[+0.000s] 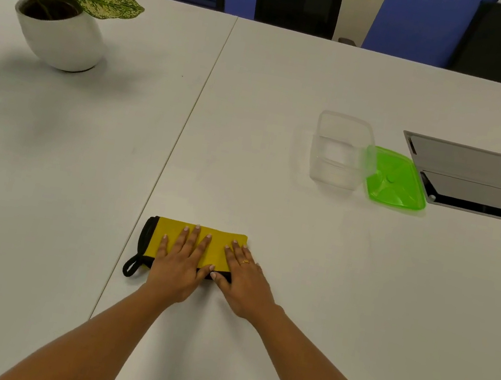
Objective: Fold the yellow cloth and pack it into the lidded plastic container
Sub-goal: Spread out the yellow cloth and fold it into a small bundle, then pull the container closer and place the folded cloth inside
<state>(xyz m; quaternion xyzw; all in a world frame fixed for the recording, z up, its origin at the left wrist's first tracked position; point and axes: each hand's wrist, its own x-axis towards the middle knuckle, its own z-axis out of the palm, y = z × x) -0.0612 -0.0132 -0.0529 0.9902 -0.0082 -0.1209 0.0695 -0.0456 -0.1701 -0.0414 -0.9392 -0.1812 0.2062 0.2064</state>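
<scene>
Closest to me, I see the left hand (181,261) and the right hand (242,277) both lying flat, fingers spread, palms down on the yellow cloth (216,245). Neither grips anything; they just press the fabric onto the counter (249,340). The cloth already sits as a compact rectangle with black trim, its hanging loop (132,266) sticking out at the near left corner. I judge the folding close to finished, perhaps one more fold to go if the bundle proves too long for the box.

Farther off to the right, well apart from the cloth, the clear container (339,152) stands open and looks empty, with its green lid (395,178) lying just beside it, touching or nearly so. So packing has not begun: I reckon the cloth must yet be carried over, placed inside, and the lid pressed on.
</scene>
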